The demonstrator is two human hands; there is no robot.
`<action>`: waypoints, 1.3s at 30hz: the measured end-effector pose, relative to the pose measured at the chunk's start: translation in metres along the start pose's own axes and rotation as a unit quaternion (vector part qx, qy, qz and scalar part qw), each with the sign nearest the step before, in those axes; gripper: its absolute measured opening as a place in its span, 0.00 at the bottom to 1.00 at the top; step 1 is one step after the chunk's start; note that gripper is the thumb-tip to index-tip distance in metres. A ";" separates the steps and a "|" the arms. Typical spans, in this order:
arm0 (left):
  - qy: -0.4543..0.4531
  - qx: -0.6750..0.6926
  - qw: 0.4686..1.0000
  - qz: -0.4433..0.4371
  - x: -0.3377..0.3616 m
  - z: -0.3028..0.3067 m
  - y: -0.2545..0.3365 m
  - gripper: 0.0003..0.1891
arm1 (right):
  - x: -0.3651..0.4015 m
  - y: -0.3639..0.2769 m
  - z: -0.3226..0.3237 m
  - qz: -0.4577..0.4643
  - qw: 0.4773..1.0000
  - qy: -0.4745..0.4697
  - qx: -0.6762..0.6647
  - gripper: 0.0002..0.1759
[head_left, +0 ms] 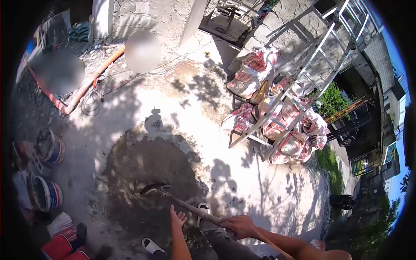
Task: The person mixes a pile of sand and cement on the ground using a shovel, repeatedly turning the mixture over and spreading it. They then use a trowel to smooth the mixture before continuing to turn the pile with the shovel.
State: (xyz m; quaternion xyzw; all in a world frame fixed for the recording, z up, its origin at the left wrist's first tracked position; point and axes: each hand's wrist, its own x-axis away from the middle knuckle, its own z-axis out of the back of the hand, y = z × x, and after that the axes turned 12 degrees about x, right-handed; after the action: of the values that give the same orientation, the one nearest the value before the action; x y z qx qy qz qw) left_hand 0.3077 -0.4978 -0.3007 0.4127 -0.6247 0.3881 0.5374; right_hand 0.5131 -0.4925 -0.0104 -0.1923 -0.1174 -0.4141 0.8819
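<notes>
Right hand [240, 226]: closed around the shovel's wooden handle, near right.
Left hand [177, 218]: open, fingers spread, just left of the handle.
Shovel [157, 189]: blade on the grey mix heap [138, 164], near centre.
Surroundings: buckets [50, 146] at left; ladder [305, 71] over sacks [281, 119] at far right.

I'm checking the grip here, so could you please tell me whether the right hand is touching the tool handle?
Touching. The head view shows the right hand closed around the tool handle, fingers wrapped over it.

Outdoor building site: mortar heap [147, 169], cement sacks [253, 71], ladder [312, 65], buckets [50, 147]
</notes>
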 end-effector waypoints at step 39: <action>-0.259 0.186 0.944 0.081 -0.083 -0.099 -0.103 0.10 | 0.242 0.079 -0.179 -0.409 0.856 0.027 -0.316 0.26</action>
State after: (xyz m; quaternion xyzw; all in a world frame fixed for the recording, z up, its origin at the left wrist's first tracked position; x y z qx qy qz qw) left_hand 0.4453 -0.4348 -0.3671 0.5396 -0.6905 0.4190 0.2377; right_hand 0.7355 -0.6906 -0.1018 -0.3843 -0.0246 -0.7572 0.5275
